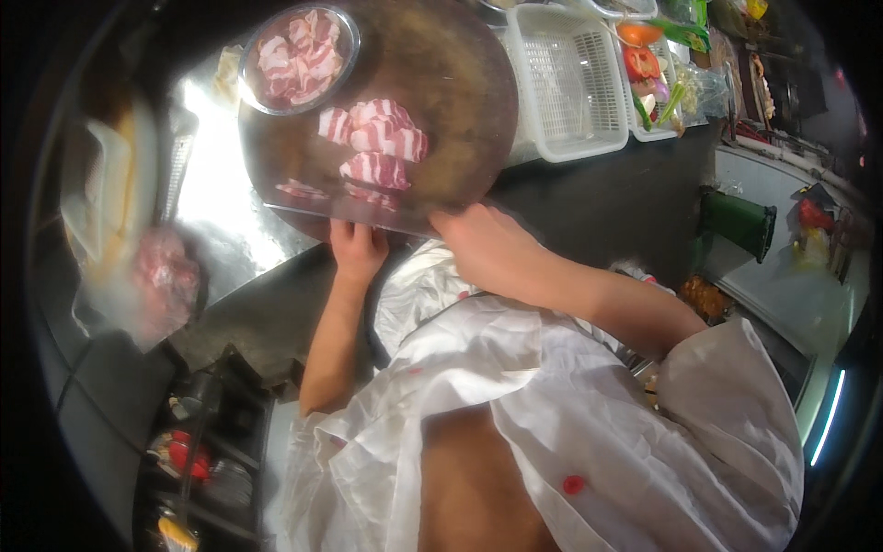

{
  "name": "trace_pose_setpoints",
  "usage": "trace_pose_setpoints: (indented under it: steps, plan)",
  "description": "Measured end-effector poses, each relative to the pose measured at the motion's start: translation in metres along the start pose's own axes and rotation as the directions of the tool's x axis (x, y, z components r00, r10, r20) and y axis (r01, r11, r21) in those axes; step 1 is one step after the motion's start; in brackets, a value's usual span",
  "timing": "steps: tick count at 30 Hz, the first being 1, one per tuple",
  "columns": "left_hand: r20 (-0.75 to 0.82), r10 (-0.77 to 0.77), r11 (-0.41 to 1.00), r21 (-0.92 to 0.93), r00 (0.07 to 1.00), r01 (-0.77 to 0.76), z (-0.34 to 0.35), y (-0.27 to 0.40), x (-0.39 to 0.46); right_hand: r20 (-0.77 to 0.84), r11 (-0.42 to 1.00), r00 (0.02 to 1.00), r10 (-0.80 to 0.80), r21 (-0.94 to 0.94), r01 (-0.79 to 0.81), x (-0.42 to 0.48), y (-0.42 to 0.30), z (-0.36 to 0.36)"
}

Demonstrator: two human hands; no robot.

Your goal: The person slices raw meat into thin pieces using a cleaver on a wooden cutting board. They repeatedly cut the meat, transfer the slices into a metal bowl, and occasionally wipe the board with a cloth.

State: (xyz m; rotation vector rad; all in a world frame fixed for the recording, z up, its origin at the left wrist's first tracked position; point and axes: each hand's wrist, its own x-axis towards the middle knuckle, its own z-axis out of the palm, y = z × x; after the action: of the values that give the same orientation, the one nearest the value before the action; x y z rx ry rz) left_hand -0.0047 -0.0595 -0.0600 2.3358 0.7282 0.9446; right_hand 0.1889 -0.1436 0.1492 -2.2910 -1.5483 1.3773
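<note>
A wide flat knife blade (317, 214), likely a cleaver, lies across the near edge of a round wooden chopping block (469, 90). Its handle end is gripped in my right hand (483, 238). My left hand (357, 248) is at the block's near rim beside the blade, its fingertips hidden, so whether it holds anything is unclear. Just beyond the blade are sliced pieces of streaky pork belly (376, 171), with more slices (386, 127) piled behind them. One thin strip (301, 189) lies apart on the left.
A metal bowl (355, 52) of pork slices stands at the block's far left. To the right are a white plastic basket (614, 146) and a basket of cut vegetables (641, 65). Bagged meat (165, 276) lies left of a shiny steel surface (214, 172).
</note>
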Motion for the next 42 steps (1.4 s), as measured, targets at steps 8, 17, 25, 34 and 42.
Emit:
trace_pose_setpoints:
  steps: [8,17,25,34,42]
  plan:
    - [0.002,-0.004,1.000,-0.016,1.000,0.004,0.001,0.005,0.003,0.104,0.997,0.992,0.073,0.025,-0.076,-0.025,0.004,-0.010]
    - [-0.005,0.046,0.999,0.015,0.999,-0.046,-0.001,0.008,0.011,0.097,0.998,0.995,0.030,0.048,-0.035,0.001,0.005,-0.001]
    - [0.052,0.030,0.999,0.014,0.998,-0.031,-0.002,0.007,0.010,0.014,0.999,1.000,-0.003,0.043,0.002,0.020,0.000,0.014]
    - [0.067,0.006,1.000,-0.012,0.998,-0.005,-0.005,0.014,0.019,0.132,0.990,0.982,0.137,-0.054,-0.131,-0.022,0.016,-0.004]
    - [0.074,-0.011,1.000,-0.005,0.997,0.011,-0.001,0.007,0.012,0.048,0.996,0.995,0.087,-0.017,-0.087,0.018,0.009,0.013]
